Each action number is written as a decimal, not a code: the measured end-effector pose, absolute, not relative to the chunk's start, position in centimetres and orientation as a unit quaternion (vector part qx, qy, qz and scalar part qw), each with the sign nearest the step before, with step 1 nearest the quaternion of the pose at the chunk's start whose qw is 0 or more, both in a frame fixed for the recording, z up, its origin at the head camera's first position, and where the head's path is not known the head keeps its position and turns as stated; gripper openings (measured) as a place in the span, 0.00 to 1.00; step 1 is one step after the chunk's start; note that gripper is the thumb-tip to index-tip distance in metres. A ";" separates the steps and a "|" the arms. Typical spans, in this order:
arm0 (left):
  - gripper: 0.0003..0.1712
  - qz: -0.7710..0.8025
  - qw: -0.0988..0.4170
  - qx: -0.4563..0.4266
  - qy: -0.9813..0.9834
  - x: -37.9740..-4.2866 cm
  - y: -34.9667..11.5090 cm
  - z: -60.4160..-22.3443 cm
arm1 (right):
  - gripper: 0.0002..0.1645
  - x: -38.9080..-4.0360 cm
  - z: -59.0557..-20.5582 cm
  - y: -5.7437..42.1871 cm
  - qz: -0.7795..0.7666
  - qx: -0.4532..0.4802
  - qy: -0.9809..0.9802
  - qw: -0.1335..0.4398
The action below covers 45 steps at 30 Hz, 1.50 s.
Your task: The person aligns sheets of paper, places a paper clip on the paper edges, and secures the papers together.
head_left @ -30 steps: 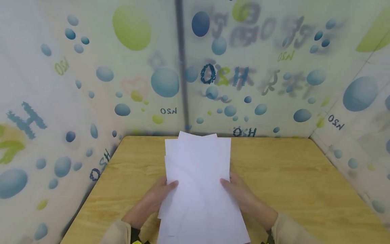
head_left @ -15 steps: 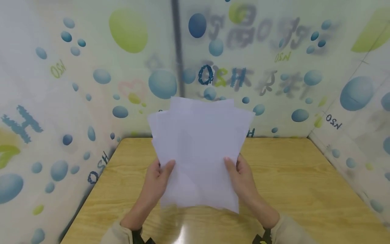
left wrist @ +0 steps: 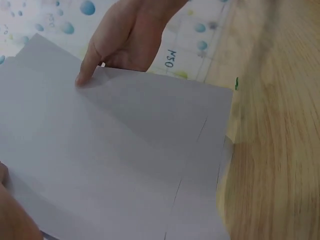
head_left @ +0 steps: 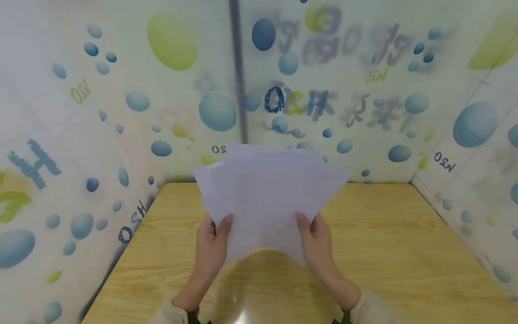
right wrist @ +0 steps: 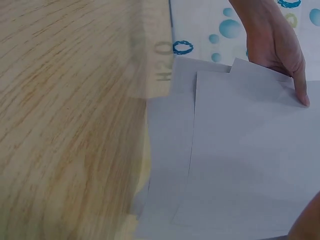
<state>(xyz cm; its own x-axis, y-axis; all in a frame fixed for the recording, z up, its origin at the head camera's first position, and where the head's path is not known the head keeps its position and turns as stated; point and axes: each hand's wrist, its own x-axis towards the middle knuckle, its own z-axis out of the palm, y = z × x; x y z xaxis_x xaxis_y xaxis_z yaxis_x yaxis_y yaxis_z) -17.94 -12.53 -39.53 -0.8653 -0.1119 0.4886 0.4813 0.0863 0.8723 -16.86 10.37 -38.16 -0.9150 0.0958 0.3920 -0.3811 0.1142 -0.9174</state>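
Several loose sheets of white paper (head_left: 263, 193) are held up over the table, their edges fanned out unevenly. My left hand (head_left: 213, 247) grips the left side of the sheets, thumb on the near face and the fingers mostly hidden behind. On the opposite side my right hand (head_left: 318, 243) holds them the same way. The lower edge of the paper bows upward in the middle. In the left wrist view the sheets (left wrist: 125, 150) lie staggered over one another, with the right hand (left wrist: 127, 40) at the far edge. Offset sheet edges (right wrist: 192, 130) also show in the right wrist view.
A wooden table (head_left: 384, 252) spreads beneath the hands. Behind it and along both sides stand light walls (head_left: 356, 67) printed with blue and green bubbles and lettering. A dark vertical strip (head_left: 238, 67) runs down the back wall.
Both hands have raised the sheets from low over the table. Since half a second ago the paper has tipped, its top edge dropping and its lower edge bowing up, with the top corners fanned wider.
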 end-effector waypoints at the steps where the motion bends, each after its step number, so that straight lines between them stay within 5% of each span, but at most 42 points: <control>1: 0.11 -0.662 0.224 -0.129 -0.703 -18.0 -12.5 -39.7 | 0.16 -17.0 -38.4 10.4 0.660 0.095 -0.724 0.177; 17: 0.11 -0.628 0.221 -0.077 -0.742 -17.1 -11.6 -38.3 | 0.17 -18.2 -42.2 11.2 0.666 0.042 -0.730 0.146; 26: 0.14 -0.617 0.240 -0.111 -0.741 -18.7 -13.6 -42.1 | 0.18 -18.1 -42.1 10.5 0.688 0.069 -0.709 0.138; 34: 0.13 -0.603 0.287 -0.159 -0.727 -18.1 -13.3 -41.7 | 0.16 -17.6 -41.3 10.2 0.663 0.092 -0.723 0.171; 45: 0.16 -0.622 0.291 -0.115 -0.718 -17.7 -13.1 -42.8 | 0.21 -17.2 -41.8 9.8 0.670 0.097 -0.721 0.150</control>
